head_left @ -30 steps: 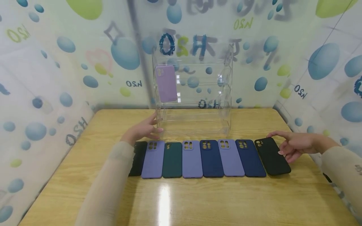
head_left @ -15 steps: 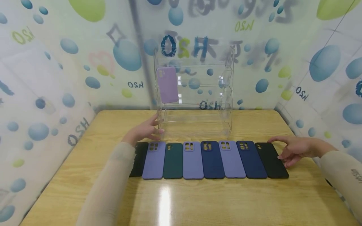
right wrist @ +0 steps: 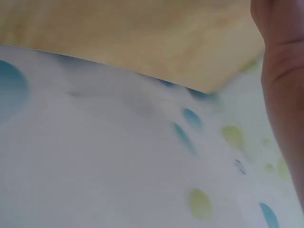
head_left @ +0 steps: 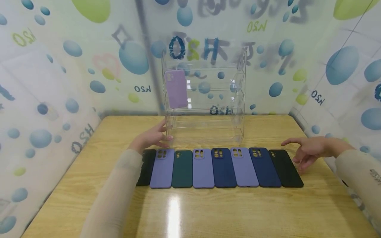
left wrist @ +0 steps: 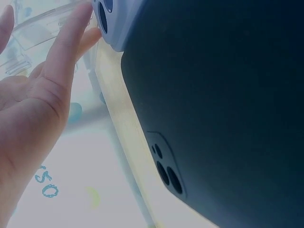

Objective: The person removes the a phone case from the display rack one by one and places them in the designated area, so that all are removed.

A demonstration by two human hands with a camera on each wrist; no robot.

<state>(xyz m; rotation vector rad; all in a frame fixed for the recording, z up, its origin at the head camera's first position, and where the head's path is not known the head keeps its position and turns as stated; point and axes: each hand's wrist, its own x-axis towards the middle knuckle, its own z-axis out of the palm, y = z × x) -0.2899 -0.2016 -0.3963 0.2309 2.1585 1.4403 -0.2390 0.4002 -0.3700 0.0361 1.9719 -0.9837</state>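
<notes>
Eight phone cases [head_left: 222, 167] line my counter [head_left: 208, 211]; a ninth, lilac [head_left: 176, 88], stands in the clear rack [head_left: 205, 96] at the far edge. My left hand [head_left: 151, 138] rests relaxed against the rack; my right hand [head_left: 308, 151] hovers loose-fingered, empty, beside the black end case [head_left: 285, 168].

Bright, even daylight fills the head view, with soft, faint shadows. A white streak of glare lies on the glossy light wooden table [head_left: 208, 211], just in front of the row of phone cases. Walls bend outward toward the picture's edges. The left wrist view is hazy and washed out beside the table; the right wrist view is wholly out of focus.
</notes>
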